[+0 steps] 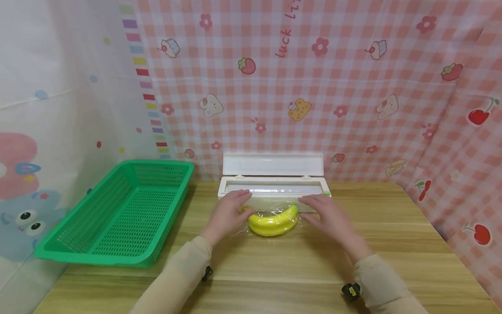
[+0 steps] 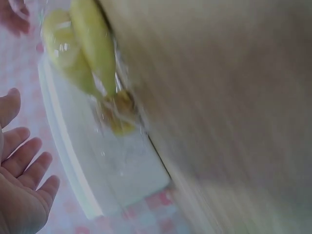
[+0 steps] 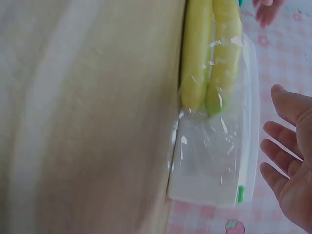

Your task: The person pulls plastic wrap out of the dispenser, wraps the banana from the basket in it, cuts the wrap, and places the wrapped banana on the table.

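Note:
A yellow banana (image 1: 272,224) lies on the table in front of a white cling film box (image 1: 274,179), crinkled clear film (image 3: 204,141) over it and past its ends. Two yellow lengths show side by side in both wrist views. At the banana's left end my left hand (image 1: 229,211) hovers with its fingers spread and relaxed, holding nothing. Beyond the right end, my right hand (image 1: 329,216) is held the same way, palm turned inward, fingers apart. The box's lid (image 1: 273,165) stands raised at the back.
A green plastic basket (image 1: 164,218) stands on the wooden table (image 1: 282,279) at the left. Pink checked cloth (image 1: 270,91) hangs behind the box and along the right side, and a white printed cloth (image 1: 78,100) hangs at the left.

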{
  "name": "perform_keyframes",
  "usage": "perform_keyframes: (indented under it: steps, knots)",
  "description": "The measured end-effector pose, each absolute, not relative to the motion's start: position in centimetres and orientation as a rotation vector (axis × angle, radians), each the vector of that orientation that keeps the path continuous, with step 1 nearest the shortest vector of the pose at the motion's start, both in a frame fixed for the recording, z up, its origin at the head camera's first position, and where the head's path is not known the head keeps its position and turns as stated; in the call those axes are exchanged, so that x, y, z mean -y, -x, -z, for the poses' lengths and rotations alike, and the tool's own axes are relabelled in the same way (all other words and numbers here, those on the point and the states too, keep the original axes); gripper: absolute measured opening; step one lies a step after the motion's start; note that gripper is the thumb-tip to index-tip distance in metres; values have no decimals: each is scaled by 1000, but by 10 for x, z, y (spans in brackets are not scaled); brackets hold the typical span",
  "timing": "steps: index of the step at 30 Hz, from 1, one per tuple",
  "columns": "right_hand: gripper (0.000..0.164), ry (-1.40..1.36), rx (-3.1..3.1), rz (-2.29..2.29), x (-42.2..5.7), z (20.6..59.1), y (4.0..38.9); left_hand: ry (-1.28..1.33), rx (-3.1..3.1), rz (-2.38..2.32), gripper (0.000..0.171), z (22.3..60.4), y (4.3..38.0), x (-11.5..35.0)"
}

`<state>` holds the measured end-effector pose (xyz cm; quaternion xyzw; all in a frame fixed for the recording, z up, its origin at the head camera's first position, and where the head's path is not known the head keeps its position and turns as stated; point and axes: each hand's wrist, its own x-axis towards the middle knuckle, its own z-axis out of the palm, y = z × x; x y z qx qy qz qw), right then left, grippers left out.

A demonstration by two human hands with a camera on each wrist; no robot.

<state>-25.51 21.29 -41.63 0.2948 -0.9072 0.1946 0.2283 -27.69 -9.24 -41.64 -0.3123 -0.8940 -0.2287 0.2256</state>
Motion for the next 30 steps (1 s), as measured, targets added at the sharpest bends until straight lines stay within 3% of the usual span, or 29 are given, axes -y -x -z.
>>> perform_keyframes:
  steps: [12, 30]
  knots:
    - [53, -929, 2534, -443, -189, 423, 252, 1097, 2448, 415, 52, 426, 263, 75]
    - [48, -973, 2558, -346, -177, 433, 257, 1120, 2607, 276, 49, 435, 259, 59]
